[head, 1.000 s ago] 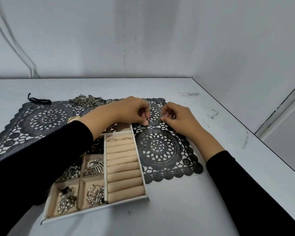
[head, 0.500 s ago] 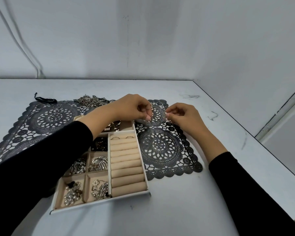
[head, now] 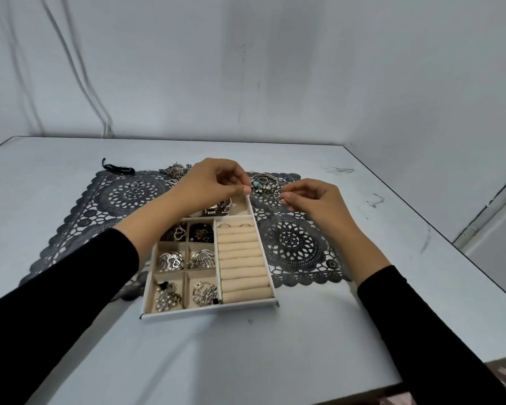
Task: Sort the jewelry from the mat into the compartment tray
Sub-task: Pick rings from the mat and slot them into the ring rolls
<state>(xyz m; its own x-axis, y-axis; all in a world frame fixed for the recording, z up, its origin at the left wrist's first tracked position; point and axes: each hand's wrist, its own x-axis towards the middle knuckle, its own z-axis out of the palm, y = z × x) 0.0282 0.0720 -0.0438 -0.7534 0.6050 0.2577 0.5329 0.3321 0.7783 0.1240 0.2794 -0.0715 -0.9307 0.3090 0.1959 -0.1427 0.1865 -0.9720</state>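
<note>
Jewelry tray (head: 208, 311) holds two rings (head: 245, 225); right hand (head: 313, 200) pinches one ring (head: 280, 197); left hand (head: 214, 182) curled, contents unclear

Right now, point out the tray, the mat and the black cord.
tray (head: 211, 310), head view, on its white front rim.
mat (head: 292, 244), head view, on the bare round pattern right of the tray.
black cord (head: 118, 168), head view, on its middle, by the mat's far left corner.
</note>
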